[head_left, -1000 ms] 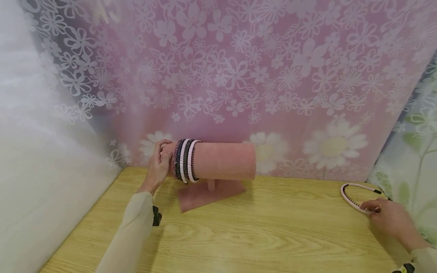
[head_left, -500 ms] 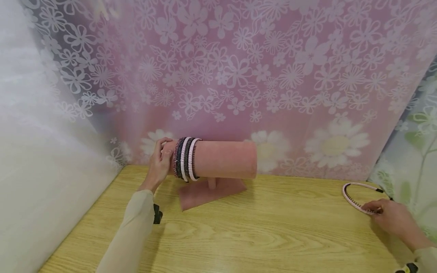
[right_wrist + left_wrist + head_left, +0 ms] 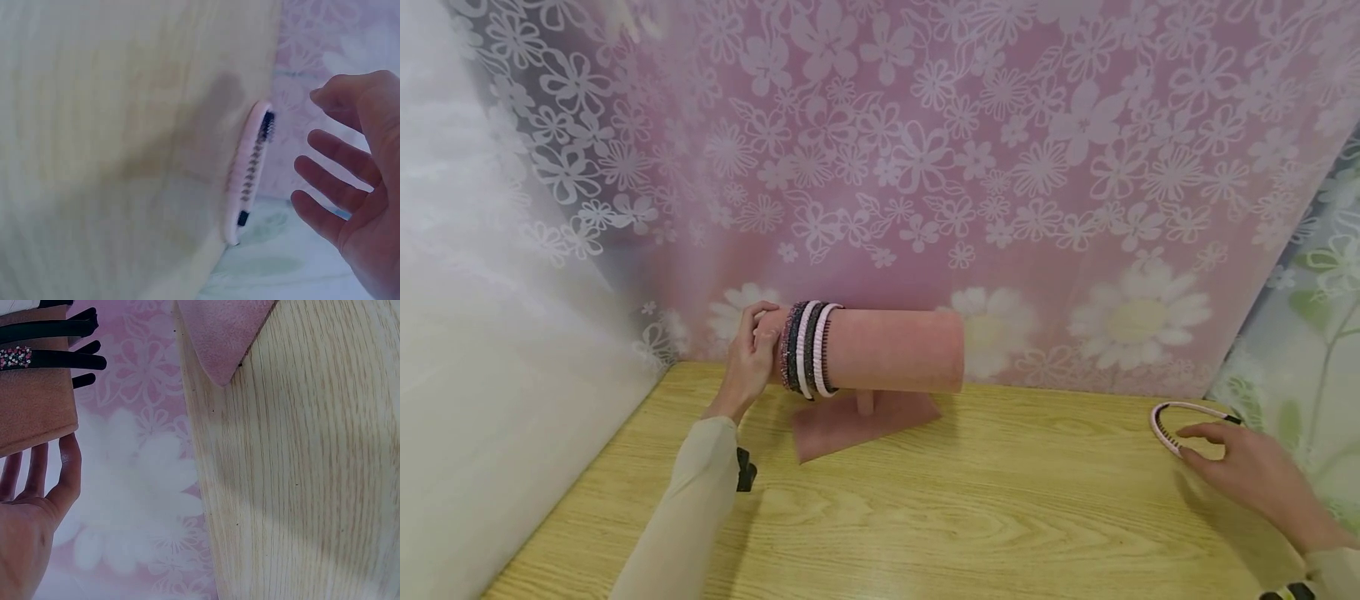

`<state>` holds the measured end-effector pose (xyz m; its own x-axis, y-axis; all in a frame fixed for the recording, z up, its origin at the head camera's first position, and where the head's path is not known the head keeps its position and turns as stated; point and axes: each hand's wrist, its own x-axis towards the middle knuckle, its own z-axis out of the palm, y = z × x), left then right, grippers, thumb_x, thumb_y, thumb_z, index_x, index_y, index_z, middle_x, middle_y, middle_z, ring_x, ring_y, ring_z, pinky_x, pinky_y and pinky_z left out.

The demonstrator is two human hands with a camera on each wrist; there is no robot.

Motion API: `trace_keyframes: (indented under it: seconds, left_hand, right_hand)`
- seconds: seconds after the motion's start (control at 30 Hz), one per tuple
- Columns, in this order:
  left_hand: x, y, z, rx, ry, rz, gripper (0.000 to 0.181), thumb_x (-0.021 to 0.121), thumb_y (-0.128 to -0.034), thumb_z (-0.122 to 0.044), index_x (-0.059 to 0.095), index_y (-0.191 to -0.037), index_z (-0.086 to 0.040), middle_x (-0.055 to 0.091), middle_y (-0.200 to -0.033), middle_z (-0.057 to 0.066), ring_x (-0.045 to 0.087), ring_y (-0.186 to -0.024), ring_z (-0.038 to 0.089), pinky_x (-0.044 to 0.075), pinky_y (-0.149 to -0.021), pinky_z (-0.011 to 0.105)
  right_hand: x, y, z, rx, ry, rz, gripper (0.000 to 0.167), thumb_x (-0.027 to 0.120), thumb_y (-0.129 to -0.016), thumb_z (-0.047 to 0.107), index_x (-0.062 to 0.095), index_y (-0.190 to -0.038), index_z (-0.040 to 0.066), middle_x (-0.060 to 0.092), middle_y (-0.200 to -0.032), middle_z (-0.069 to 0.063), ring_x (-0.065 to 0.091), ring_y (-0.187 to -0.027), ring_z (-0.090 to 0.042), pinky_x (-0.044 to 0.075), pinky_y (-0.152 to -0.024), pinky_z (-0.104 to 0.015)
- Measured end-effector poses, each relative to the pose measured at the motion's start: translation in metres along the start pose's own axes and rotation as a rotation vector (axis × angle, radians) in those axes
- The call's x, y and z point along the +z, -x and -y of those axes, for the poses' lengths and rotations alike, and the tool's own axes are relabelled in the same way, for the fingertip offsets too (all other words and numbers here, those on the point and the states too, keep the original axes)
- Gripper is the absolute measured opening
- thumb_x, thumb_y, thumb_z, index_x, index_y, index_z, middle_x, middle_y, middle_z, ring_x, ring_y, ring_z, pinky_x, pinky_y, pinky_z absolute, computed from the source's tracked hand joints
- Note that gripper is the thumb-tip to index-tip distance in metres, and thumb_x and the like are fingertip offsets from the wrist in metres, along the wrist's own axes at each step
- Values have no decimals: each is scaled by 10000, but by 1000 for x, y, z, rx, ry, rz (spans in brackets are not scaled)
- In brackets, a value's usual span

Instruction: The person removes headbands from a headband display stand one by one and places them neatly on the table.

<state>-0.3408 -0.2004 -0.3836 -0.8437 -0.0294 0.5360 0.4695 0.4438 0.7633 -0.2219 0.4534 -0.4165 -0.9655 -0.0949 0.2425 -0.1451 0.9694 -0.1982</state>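
Note:
A pink padded roll (image 3: 895, 350) on a stand carries several headbands (image 3: 808, 350), dark, white and pale pink, near its left end. My left hand (image 3: 748, 367) grips that end; in the left wrist view the fingers of the hand (image 3: 37, 506) lie against the roll's end (image 3: 37, 412). On the table at the far right lies a pale pink headband (image 3: 1163, 433) with inner teeth. Over it my right hand (image 3: 1255, 475) has thumb and fingers spread apart. The right wrist view shows the hand (image 3: 356, 169) apart from the headband (image 3: 240, 175), holding nothing.
The roll's flat pink base (image 3: 865, 429) stands on the wood-grain table (image 3: 962, 517). A pink floral sheet (image 3: 925, 167) rises behind the table, a white sheet (image 3: 497, 375) borders the left, and a green leaf-patterned one (image 3: 1322, 350) stands at the right.
My right hand has let go of the pale pink headband, its thumb and fingers now parted and slightly raised. The headband stays on the table, and my left hand stays on the roll.

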Motion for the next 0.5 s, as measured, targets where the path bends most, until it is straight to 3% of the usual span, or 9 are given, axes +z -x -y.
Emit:
trace_keyframes:
  seconds: [0.1, 0.23, 0.37, 0.5]
  left_hand:
    - [0, 0, 0, -4, 6, 8, 402, 412, -1060, -271, 451, -1450, -186, 582, -1453, 175, 624, -1192, 393, 450, -1007, 567]
    - [0, 0, 1, -10, 4, 10, 407, 405, -1058, -268, 445, -1455, -187, 575, -1459, 179, 625, -1193, 392, 453, -1007, 568]
    - [0, 0, 0, -16, -9, 6, 404, 409, -1055, -283, 450, -1449, -202, 588, -1445, 174, 633, -1182, 382, 459, -1000, 559]
    - [0, 0, 0, -20, -17, 6, 403, 409, -1052, -274, 452, -1447, -213, 589, -1446, 167, 634, -1178, 381, 461, -995, 558]
  right_hand:
    - [0, 1, 13, -25, -11, -67, 319, 751, -911, 221, 736, -1141, 0, 702, -1096, -317, 430, -478, -91, 341, -476, -304]
    - [0, -1, 27, -117, -23, -188, 250, 785, -871, 171, 756, -1094, 63, 699, -1149, -306, 257, -423, -28, 261, -463, -261]
    - [-2, -4, 39, -203, -23, -280, 259, 829, -825, 168, 758, -1066, 103, 726, -1107, -245, 293, -425, 16, 301, -471, -255]
    - [-4, -8, 52, -290, -60, -361, 407, 890, -746, 156, 751, -1119, 76, 724, -1100, -197, 284, -440, 77, 313, -493, -220]
